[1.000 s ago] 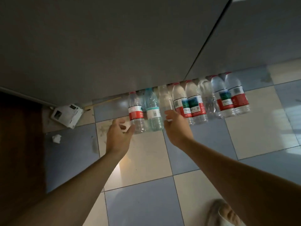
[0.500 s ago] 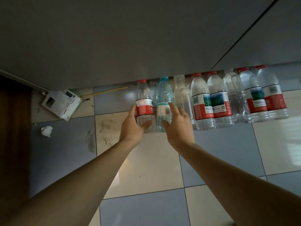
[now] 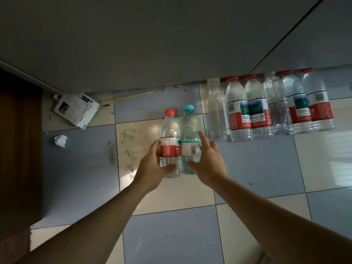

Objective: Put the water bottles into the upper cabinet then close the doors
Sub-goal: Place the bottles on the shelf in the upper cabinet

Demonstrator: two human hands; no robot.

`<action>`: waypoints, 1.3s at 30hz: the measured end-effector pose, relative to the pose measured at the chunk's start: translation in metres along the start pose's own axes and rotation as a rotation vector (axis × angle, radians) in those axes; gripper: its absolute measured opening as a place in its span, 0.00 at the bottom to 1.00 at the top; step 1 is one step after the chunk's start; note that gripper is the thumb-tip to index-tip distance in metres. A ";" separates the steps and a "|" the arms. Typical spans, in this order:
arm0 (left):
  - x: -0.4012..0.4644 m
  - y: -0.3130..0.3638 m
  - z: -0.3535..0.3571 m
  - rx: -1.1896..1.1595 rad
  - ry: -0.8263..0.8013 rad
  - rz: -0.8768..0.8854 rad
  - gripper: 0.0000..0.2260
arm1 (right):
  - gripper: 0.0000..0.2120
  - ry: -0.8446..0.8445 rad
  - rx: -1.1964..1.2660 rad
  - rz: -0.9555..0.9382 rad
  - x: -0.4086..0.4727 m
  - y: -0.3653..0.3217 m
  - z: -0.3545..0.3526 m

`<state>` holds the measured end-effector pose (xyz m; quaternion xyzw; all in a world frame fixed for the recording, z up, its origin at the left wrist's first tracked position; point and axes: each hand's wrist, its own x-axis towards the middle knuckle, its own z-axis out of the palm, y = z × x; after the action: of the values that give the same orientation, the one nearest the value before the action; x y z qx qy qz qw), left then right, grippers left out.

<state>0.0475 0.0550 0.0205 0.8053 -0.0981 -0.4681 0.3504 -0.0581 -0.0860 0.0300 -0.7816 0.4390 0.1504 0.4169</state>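
Your left hand (image 3: 152, 168) has its grip wrapped on the red-capped bottle (image 3: 170, 143): thumb across the front low down, fingers round the left side at the red label. Your right hand (image 3: 207, 162) holds the teal-capped bottle (image 3: 190, 143), thumb low in front, index finger up along its right side. The two bottles touch side by side, upright, out in front of the grey cabinet face (image 3: 152, 40); can't tell if they're lifted off the tiled floor (image 3: 171, 235). Both are clear; water level not readable.

Six more bottles in a row (image 3: 270, 109) stand against the cabinet base to the right, well apart from your pair: mostly red caps and red labels, two unlabelled. The leftmost unlabelled one looks about half full.

Left of that: white carton (image 3: 76, 109), crumpled paper (image 3: 61, 141), a thin stick (image 3: 129, 96).
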 end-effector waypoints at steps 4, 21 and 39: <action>0.001 0.001 -0.002 0.035 0.025 0.004 0.35 | 0.40 -0.031 0.055 0.027 0.003 -0.003 0.000; 0.067 0.029 -0.014 -0.008 0.161 0.111 0.25 | 0.28 0.136 0.282 0.040 0.073 -0.025 0.000; 0.013 0.068 -0.042 0.191 0.389 0.527 0.28 | 0.32 0.309 0.227 -0.315 0.011 -0.061 -0.046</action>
<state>0.1003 0.0181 0.0697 0.8556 -0.2777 -0.1878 0.3944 -0.0081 -0.1123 0.0829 -0.8021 0.3845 -0.0883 0.4483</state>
